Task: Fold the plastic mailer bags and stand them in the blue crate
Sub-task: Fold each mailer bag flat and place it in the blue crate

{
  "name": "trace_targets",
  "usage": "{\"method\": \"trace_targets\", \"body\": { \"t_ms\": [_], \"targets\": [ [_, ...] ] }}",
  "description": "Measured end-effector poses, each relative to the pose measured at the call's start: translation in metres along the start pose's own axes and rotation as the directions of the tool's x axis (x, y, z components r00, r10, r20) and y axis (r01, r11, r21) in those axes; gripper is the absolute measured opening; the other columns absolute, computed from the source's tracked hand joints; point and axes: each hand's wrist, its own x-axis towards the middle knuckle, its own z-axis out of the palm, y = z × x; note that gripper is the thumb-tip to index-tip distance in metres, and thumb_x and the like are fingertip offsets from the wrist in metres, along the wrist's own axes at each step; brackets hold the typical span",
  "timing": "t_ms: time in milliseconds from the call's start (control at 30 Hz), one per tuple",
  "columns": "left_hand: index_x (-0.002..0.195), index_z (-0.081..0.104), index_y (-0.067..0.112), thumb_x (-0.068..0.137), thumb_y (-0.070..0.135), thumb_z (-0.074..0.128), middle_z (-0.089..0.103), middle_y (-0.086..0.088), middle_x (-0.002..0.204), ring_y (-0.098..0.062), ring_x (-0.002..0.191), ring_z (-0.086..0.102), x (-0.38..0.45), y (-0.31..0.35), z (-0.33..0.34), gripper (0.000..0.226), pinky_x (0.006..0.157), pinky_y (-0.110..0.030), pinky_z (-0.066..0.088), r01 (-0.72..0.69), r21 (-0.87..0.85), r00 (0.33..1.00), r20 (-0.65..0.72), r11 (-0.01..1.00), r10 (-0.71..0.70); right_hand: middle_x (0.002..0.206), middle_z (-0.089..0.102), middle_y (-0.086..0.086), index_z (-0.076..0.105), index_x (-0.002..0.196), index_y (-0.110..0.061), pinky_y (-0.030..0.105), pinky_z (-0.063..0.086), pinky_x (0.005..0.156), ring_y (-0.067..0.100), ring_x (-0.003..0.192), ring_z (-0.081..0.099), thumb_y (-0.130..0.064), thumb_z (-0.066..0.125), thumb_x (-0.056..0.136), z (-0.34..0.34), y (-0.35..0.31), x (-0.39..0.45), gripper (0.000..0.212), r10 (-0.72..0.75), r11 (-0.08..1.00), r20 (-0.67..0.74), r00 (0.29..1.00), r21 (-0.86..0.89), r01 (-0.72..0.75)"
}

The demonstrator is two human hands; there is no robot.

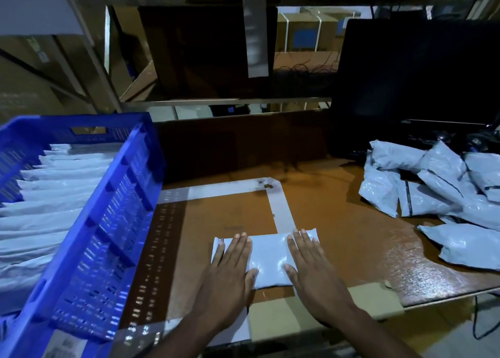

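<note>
Pressing flat with left hand (230, 269) and right hand (311, 268), fingers straight, gripping nothing, squeezing air from folded mailer bag (266, 260) mid-table (351, 249), beside blue crate (108, 222) for standing.

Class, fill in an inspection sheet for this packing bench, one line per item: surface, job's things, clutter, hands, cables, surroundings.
Surface: brown table with white tape outline.
Job's things: folded mailer inside the outline; blue crate at left holds standing mailers; unfolded pile at right.
Clutter: nothing seen.
Hands: left hand and right hand press flat on the mailer.
Cables: black cable hangs off the right edge.
Surroundings: dark monitor, cardboard boxes behind.
</note>
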Motion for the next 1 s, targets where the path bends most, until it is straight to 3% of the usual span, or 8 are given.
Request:
{"method": "trace_targets", "body": {
  "t_ms": [100, 167, 300, 400, 533, 700, 867, 1000],
  "targets": [
    [0.162, -0.004, 0.023, 0.09, 0.065, -0.024, -0.013, 0.009, 0.167, -0.002, 0.152, -0.017, 0.002, -0.001, -0.003, 0.086, 0.127, -0.037, -0.004, -0.007, 0.014, 1.0, 0.004, 1.0, 0.007, 0.162, -0.019, -0.006, -0.009, 0.158, -0.021, 0.026, -0.019, 0.119, 0.01, 0.15, -0.021, -0.055, 0.005, 0.102, -0.005, 0.002, 0.002, 0.067, -0.028, 0.999, 0.01, 1.0, 0.022, 0.027],
    [0.163, -0.001, 0.023, 0.094, 0.064, -0.017, -0.008, 0.01, 0.169, -0.002, 0.153, -0.015, 0.0, -0.001, -0.001, 0.081, 0.126, -0.037, -0.002, -0.002, 0.001, 1.0, 0.003, 1.0, 0.002, 0.161, -0.025, -0.009, -0.014, 0.157, -0.025, 0.028, -0.019, 0.12, 0.007, 0.148, -0.026, -0.059, -0.001, 0.099, -0.007, 0.003, 0.0, 0.069, -0.034, 0.999, 0.016, 0.999, 0.031, 0.034],
    [0.163, -0.002, 0.024, 0.1, 0.059, -0.006, -0.01, 0.01, 0.168, -0.002, 0.152, -0.017, -0.002, 0.001, -0.004, 0.072, 0.126, -0.039, -0.004, 0.004, 0.009, 1.0, 0.01, 1.0, -0.004, 0.165, -0.014, -0.007, -0.006, 0.16, -0.023, 0.031, -0.014, 0.123, 0.006, 0.149, -0.023, -0.062, -0.009, 0.096, -0.004, 0.006, 0.002, 0.075, -0.046, 0.998, 0.036, 0.998, 0.032, 0.045],
    [0.162, -0.004, 0.025, 0.102, 0.058, 0.0, -0.012, 0.011, 0.168, -0.002, 0.152, -0.02, -0.001, 0.001, -0.006, 0.069, 0.125, -0.04, -0.005, -0.007, 0.028, 1.0, 0.012, 1.0, 0.007, 0.162, -0.022, -0.012, -0.012, 0.158, -0.027, 0.027, -0.019, 0.119, 0.003, 0.146, -0.028, -0.062, -0.003, 0.097, -0.005, 0.004, 0.0, 0.072, -0.011, 0.999, 0.038, 0.999, 0.04, 0.01],
    [0.163, 0.001, 0.024, 0.102, 0.058, 0.001, -0.01, 0.011, 0.168, -0.004, 0.154, -0.014, -0.002, 0.001, -0.003, 0.07, 0.124, -0.04, -0.005, 0.002, 0.03, 1.0, 0.011, 1.0, -0.002, 0.161, -0.022, -0.013, -0.012, 0.159, -0.027, 0.031, -0.012, 0.123, 0.003, 0.146, -0.028, -0.067, -0.008, 0.093, -0.003, 0.005, 0.001, 0.077, -0.014, 0.998, 0.079, 0.997, 0.059, 0.01],
    [0.163, 0.005, 0.029, 0.098, 0.062, 0.012, -0.008, 0.014, 0.168, -0.001, 0.153, -0.014, 0.0, -0.002, -0.009, 0.073, 0.127, -0.037, 0.001, 0.037, -0.084, 0.998, -0.048, 0.996, -0.041, 0.159, -0.021, -0.01, -0.003, 0.16, -0.024, 0.03, -0.018, 0.115, 0.011, 0.15, -0.02, -0.075, -0.026, 0.074, -0.017, -0.002, 0.011, 0.102, -0.01, 0.999, 0.069, 0.998, 0.053, 0.006],
    [0.162, 0.003, 0.024, 0.099, 0.062, -0.001, -0.008, 0.014, 0.166, -0.002, 0.154, -0.011, -0.002, 0.006, -0.013, 0.074, 0.126, -0.034, -0.001, 0.015, -0.081, 0.998, -0.066, 0.997, -0.02, 0.161, -0.014, -0.009, 0.008, 0.16, -0.029, 0.035, -0.018, 0.121, 0.013, 0.153, -0.011, -0.066, -0.029, 0.082, -0.013, -0.023, 0.008, 0.094, -0.165, 0.984, 0.037, 0.986, 0.068, 0.162],
    [0.163, 0.004, 0.021, 0.102, 0.058, 0.001, -0.005, 0.007, 0.169, -0.005, 0.154, -0.013, 0.0, 0.003, -0.003, 0.071, 0.125, -0.041, -0.002, 0.006, 0.041, 1.0, -0.03, 0.999, -0.004, 0.167, 0.009, -0.003, 0.019, 0.16, -0.03, 0.039, -0.004, 0.121, 0.014, 0.154, 0.003, -0.053, 0.0, 0.104, 0.002, -0.023, 0.008, 0.063, -0.14, 0.99, 0.023, 0.99, 0.012, 0.14]
  ]
}}
